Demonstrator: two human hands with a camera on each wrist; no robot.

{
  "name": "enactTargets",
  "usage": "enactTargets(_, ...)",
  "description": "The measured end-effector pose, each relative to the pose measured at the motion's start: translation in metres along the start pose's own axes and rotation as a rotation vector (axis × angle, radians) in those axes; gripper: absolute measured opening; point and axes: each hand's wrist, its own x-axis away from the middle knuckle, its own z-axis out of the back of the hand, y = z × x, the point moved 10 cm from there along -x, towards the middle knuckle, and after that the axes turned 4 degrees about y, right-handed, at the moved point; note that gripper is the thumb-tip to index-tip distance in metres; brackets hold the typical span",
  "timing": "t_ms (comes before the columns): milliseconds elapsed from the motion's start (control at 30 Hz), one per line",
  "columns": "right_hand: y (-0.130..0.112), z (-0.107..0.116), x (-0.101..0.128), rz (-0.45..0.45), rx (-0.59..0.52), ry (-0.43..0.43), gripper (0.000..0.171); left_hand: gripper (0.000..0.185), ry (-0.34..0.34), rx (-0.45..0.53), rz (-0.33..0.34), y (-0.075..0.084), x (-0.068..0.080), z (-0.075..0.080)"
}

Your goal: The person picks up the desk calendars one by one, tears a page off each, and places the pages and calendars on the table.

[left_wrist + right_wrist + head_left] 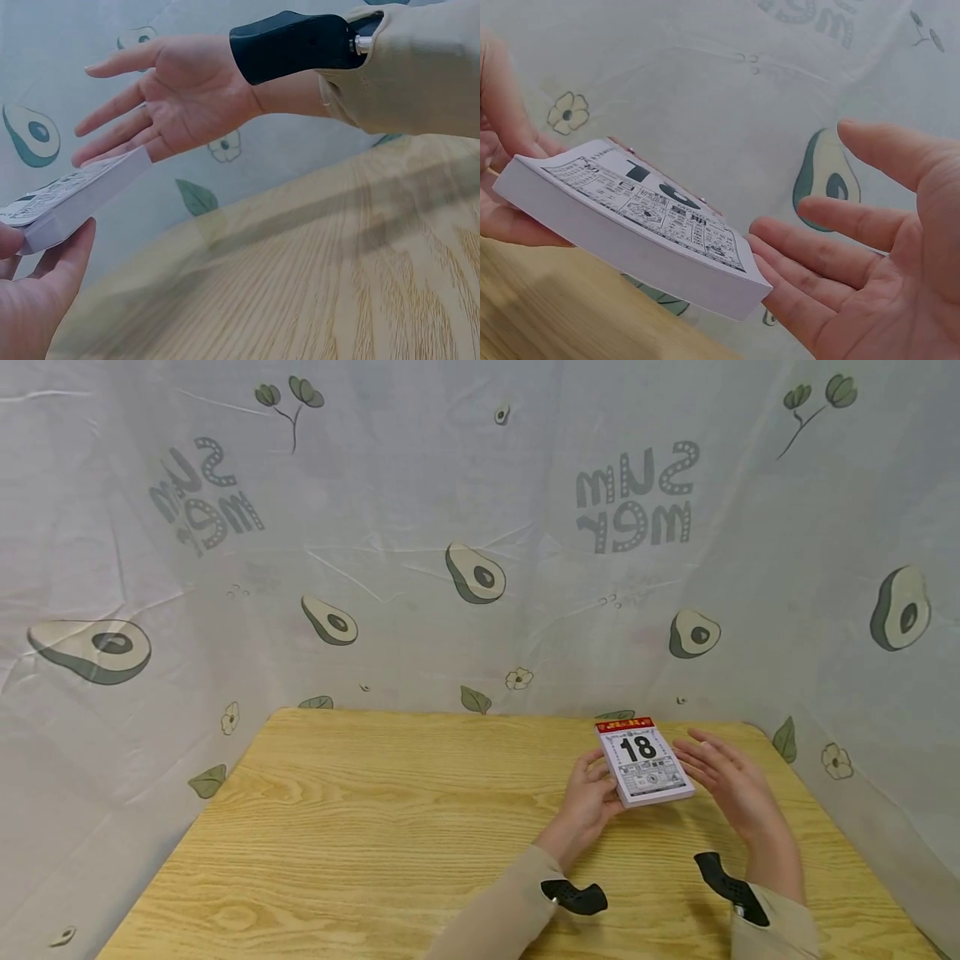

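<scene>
A thick tear-off calendar with a red top strip and a large black 18 is held above the wooden table, its printed face up and tilted. My left hand grips its left side, thumb on the edge and fingers underneath, as the left wrist view shows too. Beside the opposite edge is my right hand, palm turned toward the calendar and fingers extended. In the right wrist view the lower fingers of that hand come right up to the calendar's corner.
The light wooden table runs back to a pale curtain printed with avocados, leaves and mirrored lettering. Each sleeved wrist carries a black curved mount, one left and one right.
</scene>
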Motion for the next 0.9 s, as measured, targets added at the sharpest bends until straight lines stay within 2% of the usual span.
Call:
enactTargets(233, 0.006, -0.004, -0.004, -0.035, 0.036, 0.046, 0.028, 0.053, -0.026, -0.008, -0.009, 0.008, 0.004, 0.008)
enactTargets(333, 0.012, -0.004, -0.005, -0.082, 0.131, 0.082, 0.034, 0.054, -0.035, -0.023, -0.015, 0.012, 0.005, 0.011)
enactTargets(500, 0.02, -0.005, -0.006, -0.165, 0.307, 0.131, 0.055, 0.052, -0.061, -0.051, -0.02, 0.019, 0.007, 0.013)
enactTargets(667, 0.023, -0.01, -0.006, -0.195, 0.334, 0.167, 0.065, 0.051, -0.088, -0.07, -0.021, 0.027, 0.014, 0.013)
enactTargets(767, 0.024, -0.011, -0.007, -0.196, 0.31, 0.19, 0.064, 0.052, -0.1, -0.094, -0.023, 0.03, 0.018, 0.014)
enactTargets(900, 0.026, -0.013, -0.009, -0.188, 0.351, 0.205, 0.063, 0.053, -0.107, -0.118, -0.029, 0.035, 0.02, 0.017)
